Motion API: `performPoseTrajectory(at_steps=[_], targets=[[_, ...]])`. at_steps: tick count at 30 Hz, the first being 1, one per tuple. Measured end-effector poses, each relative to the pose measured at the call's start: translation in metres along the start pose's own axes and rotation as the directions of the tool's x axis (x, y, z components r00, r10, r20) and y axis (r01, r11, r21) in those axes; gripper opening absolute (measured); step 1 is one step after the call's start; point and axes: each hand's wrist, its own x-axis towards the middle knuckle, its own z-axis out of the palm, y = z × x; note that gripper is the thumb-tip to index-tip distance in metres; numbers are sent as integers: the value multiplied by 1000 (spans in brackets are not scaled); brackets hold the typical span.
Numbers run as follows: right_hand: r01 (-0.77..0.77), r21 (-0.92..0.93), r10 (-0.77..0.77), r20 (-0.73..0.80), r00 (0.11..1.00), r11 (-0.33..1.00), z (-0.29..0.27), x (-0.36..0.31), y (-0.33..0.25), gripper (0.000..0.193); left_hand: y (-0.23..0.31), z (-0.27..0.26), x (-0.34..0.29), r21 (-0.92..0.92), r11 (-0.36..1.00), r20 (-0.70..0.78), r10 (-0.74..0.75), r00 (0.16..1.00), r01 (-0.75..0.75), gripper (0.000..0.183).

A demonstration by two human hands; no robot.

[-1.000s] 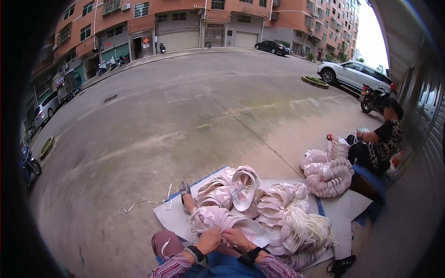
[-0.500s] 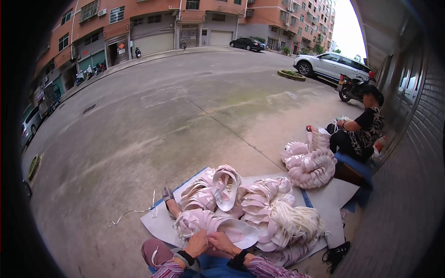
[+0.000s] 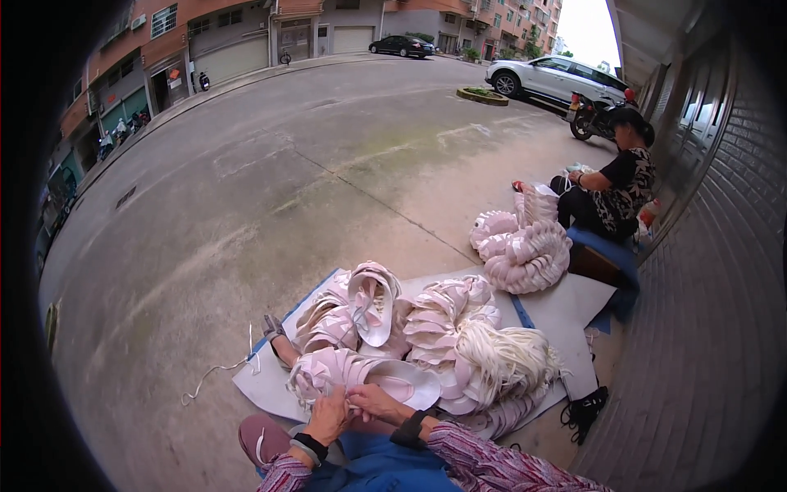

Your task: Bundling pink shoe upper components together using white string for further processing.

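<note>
Fingers of left hand and right hand (clamped or not, I cannot tell) probably work best steadily, beside the lower-centre pink shoe uppers.

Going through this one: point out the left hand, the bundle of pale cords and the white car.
Left hand [image 3: 329, 416]: head view, on the back of the hand.
Bundle of pale cords [image 3: 502, 354]: head view, on its middle strands.
White car [image 3: 551, 79]: head view, on its side.

L: open pavement; loose cord nr sheet.
Fwd: pink shoe parts block.
R: white laces in way.
</note>
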Motion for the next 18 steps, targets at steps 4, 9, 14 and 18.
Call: performPoseTrajectory(at_steps=[4, 9, 14, 18], targets=[[-31, -59, 39, 155, 987, 998, -16, 6, 1, 31, -10, 17, -2, 172, 977, -75, 137, 988, -123, 22], [-33, -74, 53, 287, 956, 997, -29, 9, 1, 34, -14, 22, -3, 141, 987, -15, 82, 997, -79, 20], [-35, -59, 52, 314, 948, 998, -30, 11, 1, 27, -15, 22, -3, 70, 990, -74, 129, 989, -124, 20], [-50, -59, 66, 308, 949, 997, -27, 9, -3, 24, -9, 17, -3, 28, 995, -102, 95, 990, -93, 23]])
